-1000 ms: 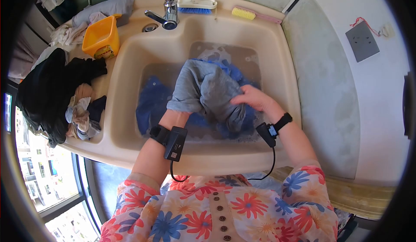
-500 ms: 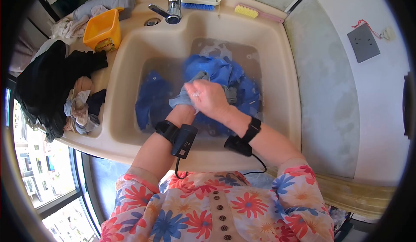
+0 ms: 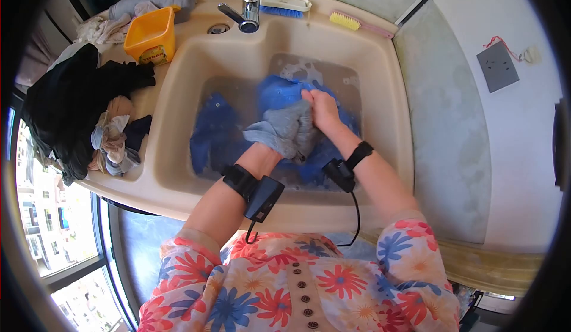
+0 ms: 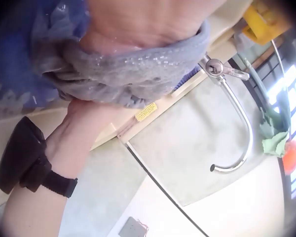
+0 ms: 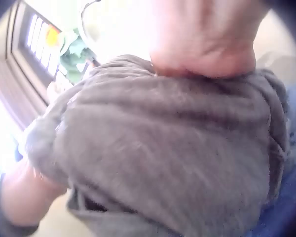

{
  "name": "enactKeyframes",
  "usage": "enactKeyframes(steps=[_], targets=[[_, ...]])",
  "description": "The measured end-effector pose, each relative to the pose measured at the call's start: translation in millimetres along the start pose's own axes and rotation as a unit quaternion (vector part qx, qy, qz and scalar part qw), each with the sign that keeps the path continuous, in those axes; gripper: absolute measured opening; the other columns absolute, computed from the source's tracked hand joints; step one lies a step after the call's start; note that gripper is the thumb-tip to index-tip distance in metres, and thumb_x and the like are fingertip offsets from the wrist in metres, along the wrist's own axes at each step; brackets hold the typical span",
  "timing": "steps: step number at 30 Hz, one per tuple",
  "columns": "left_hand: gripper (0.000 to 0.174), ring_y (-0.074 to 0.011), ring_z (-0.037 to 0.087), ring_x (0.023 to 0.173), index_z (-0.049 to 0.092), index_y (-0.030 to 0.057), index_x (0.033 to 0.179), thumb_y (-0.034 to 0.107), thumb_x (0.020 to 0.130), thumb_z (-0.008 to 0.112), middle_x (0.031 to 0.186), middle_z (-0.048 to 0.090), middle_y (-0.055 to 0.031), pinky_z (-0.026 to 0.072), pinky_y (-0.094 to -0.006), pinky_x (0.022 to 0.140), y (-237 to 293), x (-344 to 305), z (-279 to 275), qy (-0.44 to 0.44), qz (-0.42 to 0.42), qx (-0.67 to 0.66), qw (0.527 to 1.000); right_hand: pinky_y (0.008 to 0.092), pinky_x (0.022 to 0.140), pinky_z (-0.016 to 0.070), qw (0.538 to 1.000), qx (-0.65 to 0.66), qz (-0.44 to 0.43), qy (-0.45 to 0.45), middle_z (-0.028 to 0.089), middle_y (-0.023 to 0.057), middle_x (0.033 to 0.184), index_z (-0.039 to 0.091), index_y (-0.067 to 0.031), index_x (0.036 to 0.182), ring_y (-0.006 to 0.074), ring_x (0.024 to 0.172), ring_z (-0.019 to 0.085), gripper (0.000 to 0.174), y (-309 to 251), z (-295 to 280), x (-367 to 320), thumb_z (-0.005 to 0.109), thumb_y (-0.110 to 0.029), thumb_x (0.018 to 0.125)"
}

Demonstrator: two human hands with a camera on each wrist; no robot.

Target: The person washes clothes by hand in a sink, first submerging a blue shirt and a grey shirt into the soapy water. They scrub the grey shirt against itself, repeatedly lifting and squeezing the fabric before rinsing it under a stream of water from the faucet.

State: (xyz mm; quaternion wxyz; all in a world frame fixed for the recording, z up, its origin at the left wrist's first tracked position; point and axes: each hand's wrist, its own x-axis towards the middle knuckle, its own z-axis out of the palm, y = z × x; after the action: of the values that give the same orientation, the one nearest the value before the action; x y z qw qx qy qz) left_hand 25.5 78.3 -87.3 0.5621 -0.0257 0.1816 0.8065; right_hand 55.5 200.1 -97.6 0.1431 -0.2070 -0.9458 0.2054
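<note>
A wet grey garment point(image 3: 285, 131) is bunched up in the middle of a beige sink point(image 3: 169, 194), lifted just above the soapy water. The person's right hand point(image 3: 324, 109) clasps the far right end of the bunch, with its fingers curled over the folds. The left hand point(image 4: 148, 22) is pushed inside the near left end of the same garment. The cloth covers its fingers, so it is not possible to tell how that hand grips. Both wrists wear black straps carrying small cameras.

Under and around the grey garment, a bright blue garment point(image 3: 214, 130) lies soaking in the water, spread towards the left and far sides of the basin.

At the far rim stands a chrome tap point(image 3: 247, 14). Just to its right lie a white-backed brush with blue bristles point(image 3: 285, 5) and a yellow brush with a pink handle point(image 3: 351, 21). On the far left corner sits a yellow tub point(image 3: 151, 35). A heap of dark and pale clothes point(image 3: 65, 112) lies on the left ledge, beside a window. A grey wall socket point(image 3: 498, 64) is on the wall at the right.
</note>
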Motion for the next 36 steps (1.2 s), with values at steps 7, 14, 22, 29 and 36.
enactKeyframes(steps=[7, 14, 22, 29, 36], targets=[[0.026, -0.0118, 0.055, 0.065, 0.058, 0.0043, 0.088, 0.024, 0.09, 0.042, 0.077, 0.059, -0.0025, 0.0456, -0.0234, 0.06, 15, -18, 23, -0.073, -0.011, 0.17, 0.983, 0.0325, 0.084, 0.0439, 0.633, 0.568, 0.335, -0.405, 0.059, 0.0071, 0.104, 0.054, -0.0024, 0.108, 0.0182, 0.094, 0.055, 0.04, 14, -39, -22, 0.046, -0.036, 0.087], [0.029, -0.015, 0.057, 0.078, 0.056, 0.0025, 0.099, 0.026, 0.091, 0.041, 0.089, 0.06, -0.0053, 0.0465, -0.0264, 0.07, 29, 13, -7, 0.035, 0.07, 0.327, 0.942, 0.0295, 0.076, 0.0468, 0.7, 0.637, 0.159, -0.28, 0.061, 0.005, 0.094, 0.057, -0.0053, 0.098, 0.0151, 0.085, 0.058, 0.023, 29, -92, -5, 0.053, -0.024, 0.085], [0.044, -0.0236, 0.054, 0.099, 0.048, -0.0016, 0.113, 0.034, 0.092, 0.034, 0.109, 0.055, -0.0127, 0.0423, -0.0333, 0.084, 39, -18, 10, 0.055, 0.003, 0.038, 0.998, 0.0268, 0.071, 0.0468, 0.729, 0.654, 0.146, -0.14, 0.06, 0.0038, 0.088, 0.057, -0.0033, 0.095, 0.0131, 0.078, 0.058, 0.017, 45, -137, 11, 0.053, -0.017, 0.086], [0.054, -0.026, 0.049, 0.107, 0.045, 0.004, 0.119, 0.031, 0.075, 0.063, 0.115, 0.052, -0.0133, 0.0365, -0.0378, 0.091, 30, -20, 15, 0.04, 0.117, 0.382, 0.916, 0.0243, 0.073, 0.0431, 0.79, 0.583, 0.151, -0.118, 0.055, 0.0021, 0.09, 0.052, -0.0034, 0.109, 0.0094, 0.083, 0.052, 0.031, 45, -136, 5, 0.06, -0.014, 0.081], [0.039, -0.0234, 0.06, 0.078, 0.06, -0.0013, 0.093, 0.018, 0.061, 0.07, 0.082, 0.062, -0.0112, 0.0458, -0.0308, 0.071, 44, -24, 18, 0.195, 0.08, 0.699, 0.683, 0.0259, 0.067, 0.0452, 0.885, 0.38, 0.015, -0.271, 0.06, 0.0008, 0.087, 0.059, -0.0044, 0.101, 0.0091, 0.073, 0.055, 0.027, 40, -139, 2, 0.063, -0.016, 0.077]])
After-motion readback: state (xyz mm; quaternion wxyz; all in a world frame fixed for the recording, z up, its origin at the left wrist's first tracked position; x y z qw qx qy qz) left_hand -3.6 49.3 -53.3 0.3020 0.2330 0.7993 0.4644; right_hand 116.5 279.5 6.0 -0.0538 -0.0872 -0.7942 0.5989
